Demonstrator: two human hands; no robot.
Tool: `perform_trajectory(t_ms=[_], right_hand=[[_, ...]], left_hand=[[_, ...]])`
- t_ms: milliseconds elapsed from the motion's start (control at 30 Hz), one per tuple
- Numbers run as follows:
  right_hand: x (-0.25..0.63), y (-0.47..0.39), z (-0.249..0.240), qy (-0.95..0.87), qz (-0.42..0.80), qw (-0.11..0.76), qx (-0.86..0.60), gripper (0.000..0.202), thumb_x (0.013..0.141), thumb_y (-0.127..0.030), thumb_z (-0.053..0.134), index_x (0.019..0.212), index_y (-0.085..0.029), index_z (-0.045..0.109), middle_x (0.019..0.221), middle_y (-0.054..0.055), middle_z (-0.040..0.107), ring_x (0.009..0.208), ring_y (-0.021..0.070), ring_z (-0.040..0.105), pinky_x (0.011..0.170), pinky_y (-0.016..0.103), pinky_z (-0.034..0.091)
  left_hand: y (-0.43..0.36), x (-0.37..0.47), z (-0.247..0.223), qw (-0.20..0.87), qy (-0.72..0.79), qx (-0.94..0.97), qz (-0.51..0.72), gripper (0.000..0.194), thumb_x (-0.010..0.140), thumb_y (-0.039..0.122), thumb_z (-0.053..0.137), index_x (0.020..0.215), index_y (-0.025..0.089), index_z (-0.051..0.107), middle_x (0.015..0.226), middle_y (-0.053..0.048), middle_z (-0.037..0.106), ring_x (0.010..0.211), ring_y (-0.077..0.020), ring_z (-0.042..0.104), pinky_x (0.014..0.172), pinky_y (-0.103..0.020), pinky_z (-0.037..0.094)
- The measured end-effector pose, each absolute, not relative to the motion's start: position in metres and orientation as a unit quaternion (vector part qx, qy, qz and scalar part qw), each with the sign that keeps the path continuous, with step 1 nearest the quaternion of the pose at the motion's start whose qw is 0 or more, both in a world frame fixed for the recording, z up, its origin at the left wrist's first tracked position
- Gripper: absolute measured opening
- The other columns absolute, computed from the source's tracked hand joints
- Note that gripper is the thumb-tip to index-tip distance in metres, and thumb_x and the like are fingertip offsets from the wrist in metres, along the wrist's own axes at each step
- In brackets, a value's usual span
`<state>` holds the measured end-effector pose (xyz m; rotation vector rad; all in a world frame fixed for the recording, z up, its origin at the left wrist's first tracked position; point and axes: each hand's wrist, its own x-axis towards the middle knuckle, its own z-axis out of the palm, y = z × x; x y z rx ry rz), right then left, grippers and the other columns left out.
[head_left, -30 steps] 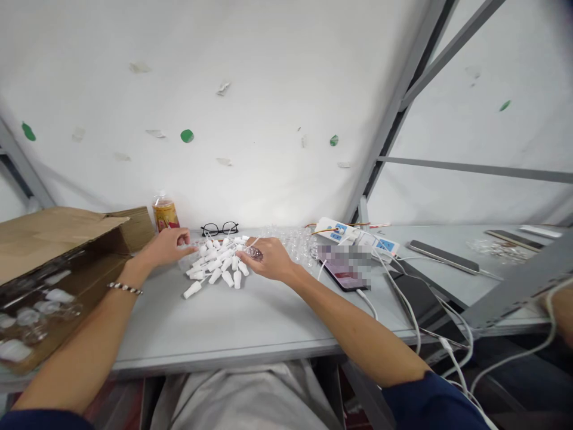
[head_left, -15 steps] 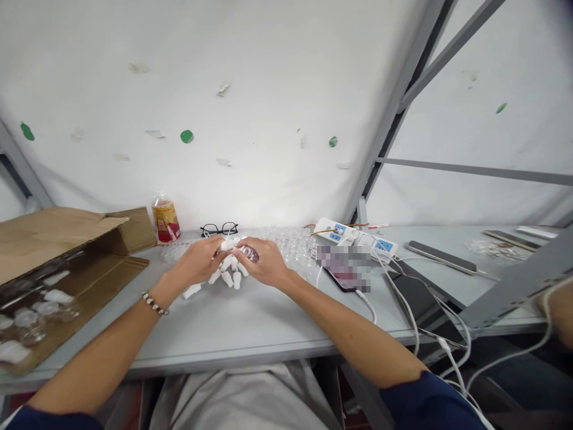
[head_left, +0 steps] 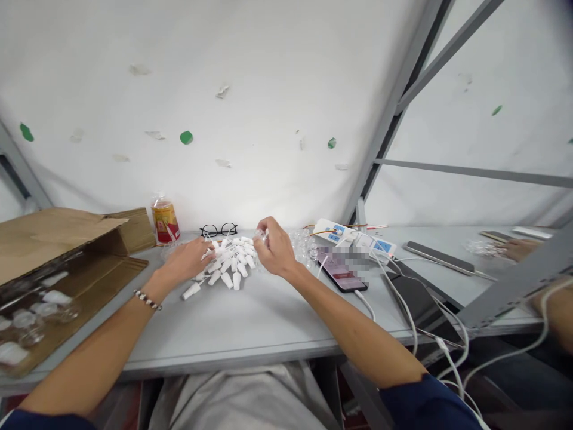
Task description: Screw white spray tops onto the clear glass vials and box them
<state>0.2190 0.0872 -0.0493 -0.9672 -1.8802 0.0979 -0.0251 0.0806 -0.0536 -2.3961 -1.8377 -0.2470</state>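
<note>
Several white droppers (head_left: 227,266) lie in a pile on the grey table (head_left: 250,322). At the pile's left edge is my left hand (head_left: 190,258), its fingers reaching onto the droppers; whether it grips one is hidden. My right hand (head_left: 276,246) is raised at the pile's right side, closed around a small clear bottle (head_left: 261,234) that shows only partly at the fingertips. Behind and beside this hand lie more clear bottles (head_left: 303,243).
An open cardboard box (head_left: 129,236) with capped clear bottles stands left. Behind are a drink bottle (head_left: 165,221) and glasses (head_left: 218,230). To the right are a phone (head_left: 342,272), power strip (head_left: 353,236), cables and another person's hand (head_left: 521,248).
My hands have moved apart, the left one leftward and the right one to the right, uncovering the pile of droppers. Another person's hand has appeared at the far right.
</note>
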Motion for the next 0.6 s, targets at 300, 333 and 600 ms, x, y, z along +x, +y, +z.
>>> perform_trajectory(t_ms=[300, 333, 600], right_hand=[[0.239, 0.104, -0.032, -0.718, -0.027, 0.603, -0.347, 0.024, 0.09, -0.032, 0.049, 0.105, -0.02, 0.064, 0.096, 0.006, 0.042, 0.089, 0.0187, 0.049, 0.084, 0.036, 0.045], [0.242, 0.106, -0.028, -0.705, -0.034, 0.615, -0.351, 0.024, 0.088, -0.033, 0.052, 0.105, -0.02, 0.066, 0.094, 0.006, 0.041, 0.091, 0.0193, 0.049, 0.086, 0.037, 0.045], [0.283, 0.119, -0.012, -0.684, 0.067, 0.613, -0.388, 0.026, 0.079, -0.041, 0.064, 0.087, -0.018, 0.072, 0.073, 0.001, 0.052, 0.066, 0.0128, 0.049, 0.063, 0.028, 0.043]], left_hand=[[0.078, -0.025, -0.05, 0.055, -0.605, -0.787, -0.105, 0.041, 0.09, 0.048, 0.041, 0.117, 0.024, 0.061, 0.112, -0.008, 0.062, 0.091, -0.025, 0.063, 0.073, -0.034, 0.046], [0.078, -0.024, -0.05, 0.054, -0.604, -0.788, -0.107, 0.041, 0.09, 0.049, 0.041, 0.116, 0.024, 0.061, 0.111, -0.008, 0.062, 0.09, -0.0247, 0.063, 0.073, -0.034, 0.046], [0.077, -0.024, -0.05, 0.045, -0.596, -0.793, -0.122, 0.041, 0.088, 0.051, 0.041, 0.111, 0.024, 0.063, 0.108, -0.007, 0.062, 0.083, -0.0221, 0.062, 0.071, -0.033, 0.045]])
